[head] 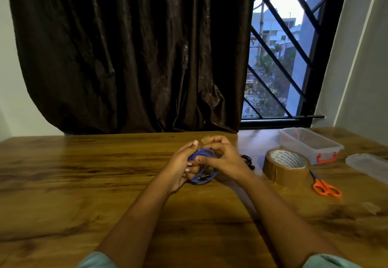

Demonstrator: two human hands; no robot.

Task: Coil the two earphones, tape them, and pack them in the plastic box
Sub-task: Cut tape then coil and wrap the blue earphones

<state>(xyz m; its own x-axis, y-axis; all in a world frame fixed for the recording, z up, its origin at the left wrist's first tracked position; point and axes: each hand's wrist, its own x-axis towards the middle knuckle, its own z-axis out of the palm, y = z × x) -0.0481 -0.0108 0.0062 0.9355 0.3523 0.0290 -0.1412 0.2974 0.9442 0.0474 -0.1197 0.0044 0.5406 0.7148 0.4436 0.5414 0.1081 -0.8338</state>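
Mid-frame, our left grip (180,168) holds the coiled blue earphone (200,181), right grip (223,158) pinches a tape piece (204,140); black earphone (247,160) and packing are left.

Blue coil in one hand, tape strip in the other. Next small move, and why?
Probably wrap the tape strip, pinched by the right hand, round the blue earphone coil that the left hand grips: the coil looks wound, but no tape binds it yet.

The left hand (180,167) is gripping the coiled blue earphone (202,181) over the table (84,173) while the right hand (223,159) is pinching a small piece of brown tape (205,140) just above it. The black earphone (248,161), tape roll (285,170), scissors (326,188), plastic box (315,154) and lid (367,166) are lying to the right.
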